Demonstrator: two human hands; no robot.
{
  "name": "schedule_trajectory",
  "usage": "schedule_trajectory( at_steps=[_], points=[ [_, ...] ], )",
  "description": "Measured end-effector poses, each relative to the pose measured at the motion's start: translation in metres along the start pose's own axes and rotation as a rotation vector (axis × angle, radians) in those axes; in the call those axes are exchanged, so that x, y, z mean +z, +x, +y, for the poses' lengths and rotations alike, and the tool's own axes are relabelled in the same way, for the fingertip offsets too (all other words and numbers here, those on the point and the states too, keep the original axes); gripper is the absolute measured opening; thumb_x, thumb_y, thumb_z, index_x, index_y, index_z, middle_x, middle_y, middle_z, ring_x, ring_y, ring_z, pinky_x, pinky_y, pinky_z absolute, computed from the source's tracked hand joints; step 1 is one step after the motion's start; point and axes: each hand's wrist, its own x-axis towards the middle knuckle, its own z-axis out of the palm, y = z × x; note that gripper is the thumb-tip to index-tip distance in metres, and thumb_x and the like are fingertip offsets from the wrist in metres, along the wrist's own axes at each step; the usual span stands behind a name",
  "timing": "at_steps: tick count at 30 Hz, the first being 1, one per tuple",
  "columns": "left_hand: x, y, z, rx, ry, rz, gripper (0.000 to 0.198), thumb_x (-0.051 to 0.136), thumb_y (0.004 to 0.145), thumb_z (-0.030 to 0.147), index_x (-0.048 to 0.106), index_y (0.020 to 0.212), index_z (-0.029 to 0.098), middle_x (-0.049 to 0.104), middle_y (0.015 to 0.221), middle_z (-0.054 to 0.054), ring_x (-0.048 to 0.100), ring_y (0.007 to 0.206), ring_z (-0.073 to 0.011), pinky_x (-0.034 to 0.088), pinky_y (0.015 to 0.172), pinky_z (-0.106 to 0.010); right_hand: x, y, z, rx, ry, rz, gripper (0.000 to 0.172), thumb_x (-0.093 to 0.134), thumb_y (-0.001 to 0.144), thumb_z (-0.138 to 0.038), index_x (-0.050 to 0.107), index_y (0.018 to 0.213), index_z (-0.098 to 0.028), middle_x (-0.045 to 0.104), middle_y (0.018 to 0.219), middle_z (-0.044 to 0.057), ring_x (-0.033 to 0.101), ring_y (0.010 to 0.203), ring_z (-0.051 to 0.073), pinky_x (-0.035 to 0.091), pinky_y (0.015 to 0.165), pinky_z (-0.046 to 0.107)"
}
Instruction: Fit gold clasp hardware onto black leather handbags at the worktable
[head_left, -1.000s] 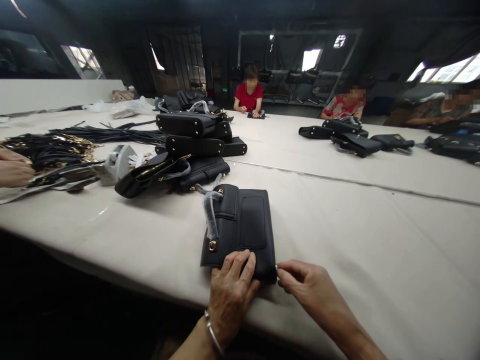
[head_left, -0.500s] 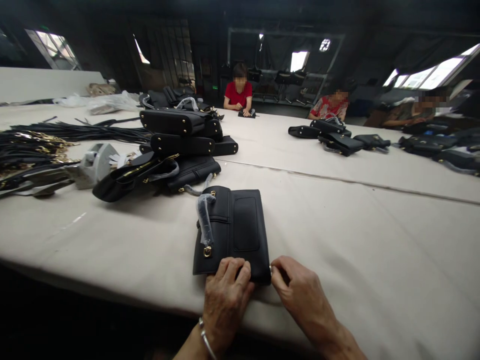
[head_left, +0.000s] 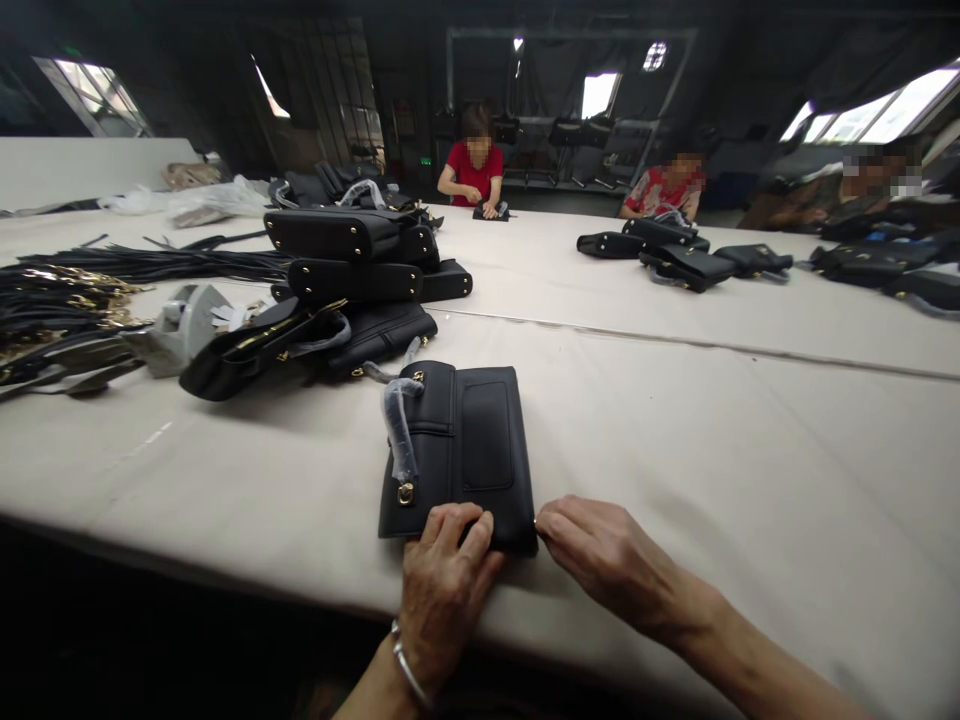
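Note:
A black handbag [head_left: 486,435] lies flat in front of me, its handle [head_left: 400,435] wrapped in clear plastic and joined by gold-coloured rings. My left hand [head_left: 446,580] grips the bag's near edge, fingers curled over the top and the thumb side underneath. At the bag's right edge, close to the near corner, my right hand [head_left: 592,540] is closed in a pinch against it. A tiny metallic glint shows at those fingertips; what they hold is mostly hidden.
Stacked black handbags [head_left: 352,280] stand at the left behind mine. Beside them are a grey tape dispenser [head_left: 184,325] and black straps [head_left: 67,300] with gold clasps. More bags [head_left: 686,262] lie across the pale table [head_left: 675,430]. Several people sit at the far side.
My right hand has turned, with its forearm swung out to the right and fingers more tightly closed at the bag's edge. The left hand keeps its grip. The view has shifted slightly.

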Motion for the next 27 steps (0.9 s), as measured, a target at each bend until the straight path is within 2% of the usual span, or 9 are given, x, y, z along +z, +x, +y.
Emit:
schedule_trajectory(
  at_steps=[3, 6, 11, 15, 22, 27],
  points=[
    [0.002, -0.001, -0.001, -0.011, 0.008, -0.014, 0.021, 0.048, 0.099, 0.028, 0.061, 0.111, 0.016, 0.064, 0.102, -0.008, 0.055, 0.096, -0.0238, 0.043, 0.074, -0.034, 0.003, 0.005, 0.005, -0.08, -0.048, -0.058, 0.025, 0.043, 0.091, -0.008, 0.057, 0.075, -0.02, 0.054, 0.066, 0.001, 0.048, 0.059, 0.016, 0.038, 0.056, 0.03],
    [0.002, -0.001, -0.001, -0.027, 0.021, -0.026, 0.02, 0.05, 0.098, 0.027, 0.061, 0.111, 0.016, 0.063, 0.103, -0.008, 0.055, 0.096, -0.024, 0.044, 0.075, -0.034, 0.012, 0.006, 0.007, -0.052, -0.038, -0.029, 0.024, 0.042, 0.087, -0.006, 0.054, 0.072, -0.02, 0.051, 0.064, 0.0, 0.045, 0.056, 0.016, 0.035, 0.054, 0.031],
    [0.003, 0.001, -0.001, -0.036, 0.041, -0.032, 0.019, 0.052, 0.096, 0.026, 0.061, 0.111, 0.017, 0.063, 0.101, -0.008, 0.055, 0.093, -0.0239, 0.044, 0.068, -0.032, 0.024, 0.002, 0.008, 0.164, 0.13, 0.074, 0.013, 0.044, 0.081, -0.009, 0.049, 0.078, -0.021, 0.054, 0.067, -0.002, 0.051, 0.057, 0.012, 0.042, 0.056, 0.024],
    [0.002, 0.004, 0.001, -0.027, 0.031, -0.008, 0.018, 0.053, 0.097, 0.026, 0.061, 0.11, 0.017, 0.062, 0.098, -0.008, 0.055, 0.091, -0.0229, 0.046, 0.071, -0.032, 0.03, -0.001, 0.006, 0.334, 0.237, 0.15, 0.012, 0.047, 0.078, -0.011, 0.046, 0.074, -0.022, 0.055, 0.065, -0.003, 0.054, 0.057, 0.011, 0.044, 0.058, 0.022],
    [0.002, 0.004, 0.001, -0.024, 0.032, -0.008, 0.019, 0.051, 0.097, 0.027, 0.061, 0.11, 0.017, 0.062, 0.098, -0.008, 0.055, 0.091, -0.0229, 0.049, 0.072, -0.032, 0.035, -0.004, 0.003, 0.466, 0.308, 0.188, 0.008, 0.05, 0.076, -0.014, 0.049, 0.072, -0.021, 0.055, 0.064, -0.002, 0.054, 0.058, 0.013, 0.044, 0.059, 0.025],
    [0.004, 0.002, 0.0, -0.039, 0.022, -0.014, 0.019, 0.055, 0.096, 0.024, 0.06, 0.112, 0.017, 0.062, 0.1, -0.008, 0.055, 0.092, -0.0232, 0.049, 0.073, -0.033, 0.031, -0.004, 0.001, 0.581, 0.359, 0.196, 0.01, 0.052, 0.078, -0.017, 0.052, 0.069, -0.021, 0.055, 0.06, -0.003, 0.053, 0.052, 0.012, 0.043, 0.052, 0.024]
  ],
)
